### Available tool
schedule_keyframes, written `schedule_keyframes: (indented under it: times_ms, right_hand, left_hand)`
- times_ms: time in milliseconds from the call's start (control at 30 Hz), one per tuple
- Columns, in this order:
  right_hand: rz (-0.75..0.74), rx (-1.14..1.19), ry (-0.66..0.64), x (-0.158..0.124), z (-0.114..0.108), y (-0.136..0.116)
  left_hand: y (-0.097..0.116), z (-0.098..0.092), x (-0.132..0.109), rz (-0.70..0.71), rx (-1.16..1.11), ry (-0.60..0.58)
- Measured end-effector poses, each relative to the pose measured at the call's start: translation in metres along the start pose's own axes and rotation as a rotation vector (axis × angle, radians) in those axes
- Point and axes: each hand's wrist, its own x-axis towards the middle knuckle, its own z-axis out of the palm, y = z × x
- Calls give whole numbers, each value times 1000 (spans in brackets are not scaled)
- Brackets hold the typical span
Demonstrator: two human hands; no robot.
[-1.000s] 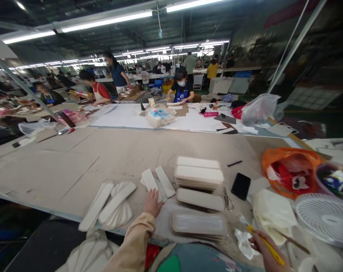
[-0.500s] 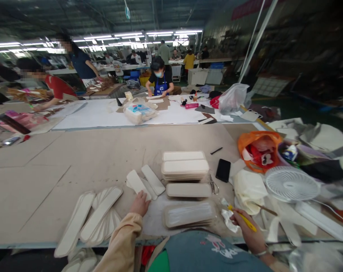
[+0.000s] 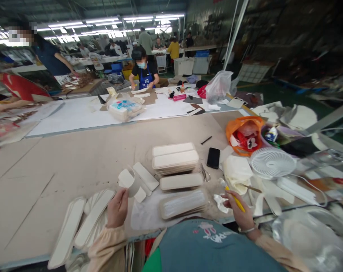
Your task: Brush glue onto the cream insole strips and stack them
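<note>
My left hand (image 3: 118, 207) pinches a bent, cream-coloured strip (image 3: 126, 178) by its edge, raised just over the table. A flat strip (image 3: 145, 176) lies right behind it. My right hand (image 3: 240, 212) is closed round the handle of a yellow-handled brush (image 3: 236, 200), its whitish tip near a crumpled white scrap (image 3: 220, 204). Between my hands sit stacks of rounded strips: a tall one (image 3: 175, 158) at the back, a middle one (image 3: 181, 182), and a near one (image 3: 184, 204) whose top looks glossy. More strips (image 3: 94, 219) lie fanned out left of my left hand.
Beyond the stacks lie scissors (image 3: 205, 173), a black phone (image 3: 213, 158) and a dark pen-like stick (image 3: 206, 140). To the right are an orange bag (image 3: 230, 130), a white fan (image 3: 273, 162) and cloth scraps. A co-worker (image 3: 144, 71) works at the table opposite.
My left hand has lifted the strip, which lay flat before and now curls, and has moved left. My right hand still holds the brush. The whole view has shifted.
</note>
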Motion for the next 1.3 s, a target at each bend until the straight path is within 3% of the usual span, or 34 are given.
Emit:
schedule_keyframes:
  times_ms: [100, 167, 267, 433, 633, 767, 1000, 1300]
  right_hand:
    - [22, 54, -7, -1, 2, -4]
    - [31, 92, -53, -2, 6, -9]
    - [37, 179, -113, -4, 11, -18]
    - [146, 340, -205, -9, 15, -22]
    - [186, 275, -224, -14, 13, -13]
    - [95, 156, -283, -14, 9, -4]
    - [2, -54, -255, -4, 23, 19]
    - [-97, -144, -163, 32, 60, 27]
  left_hand:
    - [40, -17, -14, 20, -351, -88]
    - [63, -16, -25, -12, -570, -143]
    - [88, -1, -40, -90, -809, -252]
    - [104, 41, -64, -243, -846, -498]
    - [99, 78, -90, -435, -836, -688]
    - [83, 91, -103, -522, -674, -596]
    - [55, 103, -104, -399, -250, -478]
    - [48, 119, -80, -316, 66, -461]
